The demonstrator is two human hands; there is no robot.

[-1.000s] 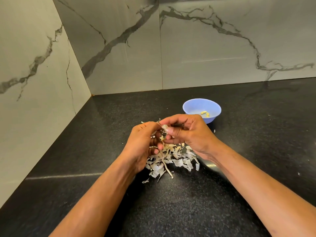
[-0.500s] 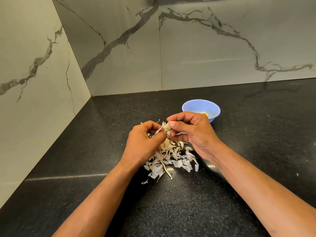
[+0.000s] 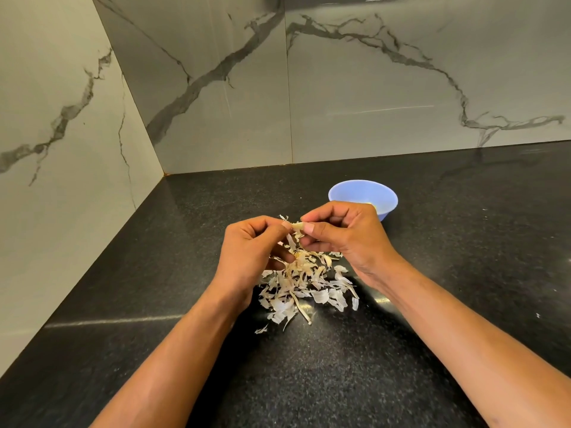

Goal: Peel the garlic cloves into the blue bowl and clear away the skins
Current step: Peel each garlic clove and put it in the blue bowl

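Pinched between the curled fingertips of the left hand and the right hand, a garlic clove is held just above a heap of skins on the black counter. The blue bowl is seen just behind the right hand, partly hidden by it.

A small pale garlic clove sits near the middle of the frame, pinched at both ends between fingertips above the heap. Below it, the garlic skins lie in a loose heap of thin, white and beige flakes, with some stem pieces among them. The blue bowl, round and light blue, stands upright just right of centre, above the heap.
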